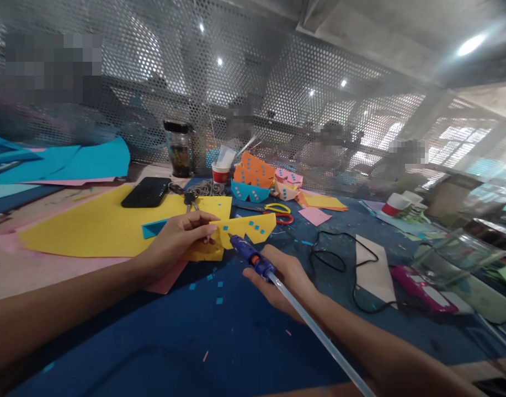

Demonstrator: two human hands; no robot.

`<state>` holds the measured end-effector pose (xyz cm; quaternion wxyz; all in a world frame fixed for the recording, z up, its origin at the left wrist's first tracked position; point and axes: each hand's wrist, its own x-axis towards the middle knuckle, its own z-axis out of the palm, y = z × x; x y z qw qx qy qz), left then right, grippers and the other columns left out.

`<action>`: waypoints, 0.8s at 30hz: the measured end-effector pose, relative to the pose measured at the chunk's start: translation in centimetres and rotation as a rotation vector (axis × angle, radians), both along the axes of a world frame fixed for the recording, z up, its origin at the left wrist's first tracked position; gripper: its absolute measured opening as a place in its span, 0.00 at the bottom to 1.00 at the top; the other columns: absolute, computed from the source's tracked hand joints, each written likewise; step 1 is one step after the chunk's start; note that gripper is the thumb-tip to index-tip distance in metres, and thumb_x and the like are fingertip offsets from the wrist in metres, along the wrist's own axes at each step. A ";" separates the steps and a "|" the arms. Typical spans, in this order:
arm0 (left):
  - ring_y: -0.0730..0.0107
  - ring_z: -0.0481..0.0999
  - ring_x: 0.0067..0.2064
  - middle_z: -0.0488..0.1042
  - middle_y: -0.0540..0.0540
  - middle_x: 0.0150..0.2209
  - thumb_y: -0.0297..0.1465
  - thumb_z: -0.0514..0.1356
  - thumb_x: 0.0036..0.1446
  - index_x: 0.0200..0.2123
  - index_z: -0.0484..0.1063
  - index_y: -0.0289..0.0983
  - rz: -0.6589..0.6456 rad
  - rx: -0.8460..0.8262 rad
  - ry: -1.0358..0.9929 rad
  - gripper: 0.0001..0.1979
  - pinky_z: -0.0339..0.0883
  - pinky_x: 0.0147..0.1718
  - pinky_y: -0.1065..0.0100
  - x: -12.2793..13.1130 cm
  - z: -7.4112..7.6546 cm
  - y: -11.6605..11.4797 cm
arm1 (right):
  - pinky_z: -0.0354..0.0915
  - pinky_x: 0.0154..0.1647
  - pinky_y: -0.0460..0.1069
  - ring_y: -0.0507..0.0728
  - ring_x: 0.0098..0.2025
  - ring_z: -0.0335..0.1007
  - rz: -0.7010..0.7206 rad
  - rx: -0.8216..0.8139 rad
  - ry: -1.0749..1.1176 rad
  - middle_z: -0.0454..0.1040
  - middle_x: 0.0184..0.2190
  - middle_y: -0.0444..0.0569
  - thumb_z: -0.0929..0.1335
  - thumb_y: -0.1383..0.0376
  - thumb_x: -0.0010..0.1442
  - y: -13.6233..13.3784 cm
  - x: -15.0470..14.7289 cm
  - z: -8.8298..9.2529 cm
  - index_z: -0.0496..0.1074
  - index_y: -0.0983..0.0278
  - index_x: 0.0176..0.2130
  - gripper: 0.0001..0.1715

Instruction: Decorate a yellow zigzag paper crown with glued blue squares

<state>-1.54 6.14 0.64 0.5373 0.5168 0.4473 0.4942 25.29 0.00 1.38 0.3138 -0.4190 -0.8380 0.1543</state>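
My left hand [176, 238] pinches a yellow paper piece [246, 228] dotted with small blue squares, holding it just above the blue table sheet [186, 331]. My right hand [286, 278] is closed round a blue glue gun [249, 256] with a long clear glue stick [319, 333] trailing back from it. The gun's nozzle touches the lower edge of the yellow piece. A large yellow paper sheet [95, 226] lies under and left of my left hand.
A black phone [145, 192], keys [189, 197], a dark jar [179, 148] and a red cup [220, 172] sit behind. Orange, blue and pink paper crafts [256, 179], scissors [278, 212], a black cable [339, 259] and a pink gadget [420, 286] lie right. A perforated metal screen [277, 99] backs the table.
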 end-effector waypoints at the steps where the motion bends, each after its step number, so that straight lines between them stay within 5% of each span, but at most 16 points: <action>1: 0.69 0.79 0.32 0.78 0.50 0.30 0.41 0.76 0.53 0.44 0.82 0.41 -0.001 0.001 -0.001 0.17 0.78 0.34 0.69 0.0 0.0 0.0 | 0.55 0.31 0.47 0.51 0.29 0.62 0.001 0.000 0.001 0.66 0.32 0.42 0.68 0.54 0.70 0.0 0.0 0.0 0.64 0.60 0.35 0.16; 24: 0.67 0.81 0.34 0.81 0.47 0.34 0.40 0.75 0.54 0.44 0.81 0.39 -0.020 -0.010 0.003 0.17 0.79 0.34 0.68 0.2 0.7 -0.5 | 0.54 0.30 0.46 0.50 0.28 0.60 -0.010 -0.024 0.001 0.65 0.30 0.41 0.69 0.53 0.70 0.0 0.1 0.2 0.64 0.60 0.34 0.18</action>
